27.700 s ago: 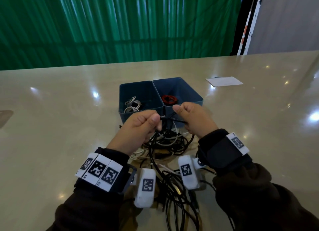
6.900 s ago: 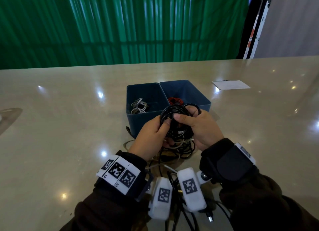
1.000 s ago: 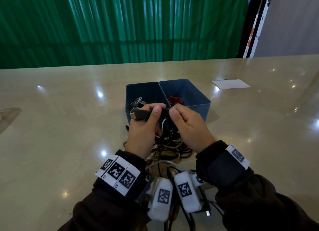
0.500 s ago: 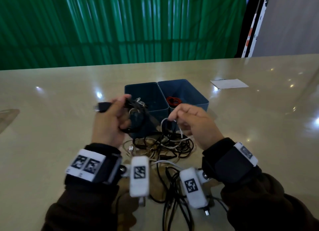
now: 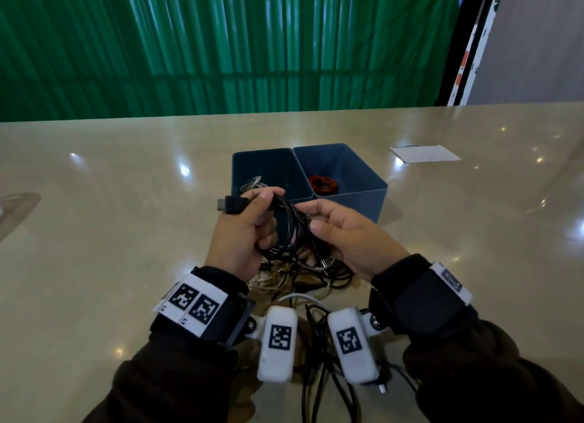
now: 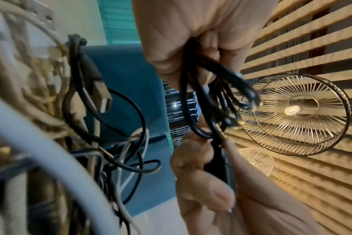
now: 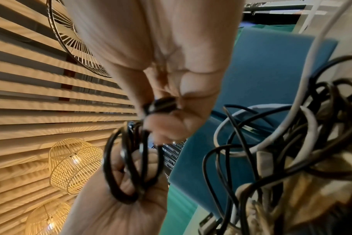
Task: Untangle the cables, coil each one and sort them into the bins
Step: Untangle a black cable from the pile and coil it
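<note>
Gripping blk cable coil (image 5: 289, 226) btwn hands.

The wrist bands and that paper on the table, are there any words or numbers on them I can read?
No readable words or numbers anywhere.
Left wrist band: only black-and-white square codes; tiny marks beneath too small to read.
White camera boxes: square codes only.
Right wrist band: one code, blurred.
Paper: looks blank.

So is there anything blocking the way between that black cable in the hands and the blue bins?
Nothing visible does. The black cable, gripped by the left hand and right hand, sits just in front of the two blue bins, whose tops are open. The tangled pile lies below, nearer the person.
</note>
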`<state>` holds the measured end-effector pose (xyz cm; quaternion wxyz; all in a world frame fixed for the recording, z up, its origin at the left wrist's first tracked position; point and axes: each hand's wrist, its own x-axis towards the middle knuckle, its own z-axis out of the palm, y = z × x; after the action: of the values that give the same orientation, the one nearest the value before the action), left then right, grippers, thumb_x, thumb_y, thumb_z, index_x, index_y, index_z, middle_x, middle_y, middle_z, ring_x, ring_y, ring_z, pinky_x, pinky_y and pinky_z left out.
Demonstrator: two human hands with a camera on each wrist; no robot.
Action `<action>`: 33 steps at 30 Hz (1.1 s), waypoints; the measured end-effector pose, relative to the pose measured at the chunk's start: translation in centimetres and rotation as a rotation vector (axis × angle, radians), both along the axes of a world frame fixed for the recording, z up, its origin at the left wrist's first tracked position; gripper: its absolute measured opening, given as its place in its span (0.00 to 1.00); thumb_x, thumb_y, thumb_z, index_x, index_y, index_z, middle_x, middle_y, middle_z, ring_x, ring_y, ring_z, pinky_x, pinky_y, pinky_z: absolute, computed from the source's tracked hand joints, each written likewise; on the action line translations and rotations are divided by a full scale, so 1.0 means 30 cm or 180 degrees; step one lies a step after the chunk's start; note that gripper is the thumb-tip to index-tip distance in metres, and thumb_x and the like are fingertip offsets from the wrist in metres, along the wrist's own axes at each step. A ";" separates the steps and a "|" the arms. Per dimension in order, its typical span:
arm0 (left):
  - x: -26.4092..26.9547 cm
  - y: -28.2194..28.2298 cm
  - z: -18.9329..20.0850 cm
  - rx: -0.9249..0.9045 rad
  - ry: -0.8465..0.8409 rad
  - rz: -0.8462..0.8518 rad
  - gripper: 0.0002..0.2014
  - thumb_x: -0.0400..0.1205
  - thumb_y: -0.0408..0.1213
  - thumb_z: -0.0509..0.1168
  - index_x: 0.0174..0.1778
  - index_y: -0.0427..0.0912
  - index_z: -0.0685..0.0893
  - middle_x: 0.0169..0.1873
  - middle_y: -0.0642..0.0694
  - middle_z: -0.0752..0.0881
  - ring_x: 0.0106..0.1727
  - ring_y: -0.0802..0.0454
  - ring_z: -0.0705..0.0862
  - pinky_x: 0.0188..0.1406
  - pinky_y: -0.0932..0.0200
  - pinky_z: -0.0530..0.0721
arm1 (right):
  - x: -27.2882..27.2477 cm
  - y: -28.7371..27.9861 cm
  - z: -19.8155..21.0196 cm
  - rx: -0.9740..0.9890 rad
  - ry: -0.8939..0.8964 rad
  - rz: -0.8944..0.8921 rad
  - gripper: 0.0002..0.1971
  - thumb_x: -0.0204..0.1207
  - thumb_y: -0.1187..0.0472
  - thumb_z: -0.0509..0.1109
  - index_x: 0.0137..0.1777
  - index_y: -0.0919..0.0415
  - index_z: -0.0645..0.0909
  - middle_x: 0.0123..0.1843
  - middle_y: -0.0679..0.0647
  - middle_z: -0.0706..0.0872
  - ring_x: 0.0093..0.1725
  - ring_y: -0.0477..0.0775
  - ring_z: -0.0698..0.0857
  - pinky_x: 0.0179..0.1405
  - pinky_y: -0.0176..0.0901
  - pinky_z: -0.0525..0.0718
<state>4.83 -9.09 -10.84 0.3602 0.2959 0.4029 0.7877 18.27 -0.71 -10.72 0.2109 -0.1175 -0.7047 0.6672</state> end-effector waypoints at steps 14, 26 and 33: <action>-0.022 -0.022 -0.003 -0.0090 0.1084 0.0137 0.10 0.76 0.38 0.64 0.47 0.36 0.84 0.20 0.51 0.67 0.17 0.60 0.64 0.17 0.66 0.67 | 0.000 -0.001 0.003 0.1465 -0.0691 -0.0648 0.10 0.83 0.70 0.55 0.48 0.56 0.74 0.35 0.48 0.77 0.30 0.38 0.72 0.34 0.33 0.70; -0.013 -0.032 0.021 -0.0057 0.1218 0.0189 0.09 0.74 0.38 0.64 0.42 0.36 0.84 0.16 0.54 0.70 0.15 0.61 0.66 0.14 0.70 0.65 | -0.017 -0.017 0.002 0.1347 -0.0109 -0.0886 0.22 0.83 0.61 0.59 0.26 0.66 0.73 0.23 0.52 0.70 0.22 0.41 0.67 0.24 0.30 0.63; -0.031 -0.031 0.016 -0.0207 0.1351 0.0355 0.09 0.72 0.42 0.68 0.40 0.40 0.86 0.17 0.53 0.70 0.17 0.60 0.64 0.14 0.70 0.59 | -0.016 -0.023 -0.008 -0.0215 -0.0292 0.0045 0.21 0.87 0.57 0.48 0.35 0.63 0.72 0.20 0.52 0.62 0.19 0.48 0.58 0.19 0.37 0.59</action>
<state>3.91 -10.03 -10.38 0.2325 0.4205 0.5107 0.7130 17.79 -1.41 -10.96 0.1695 -0.1499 -0.6915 0.6860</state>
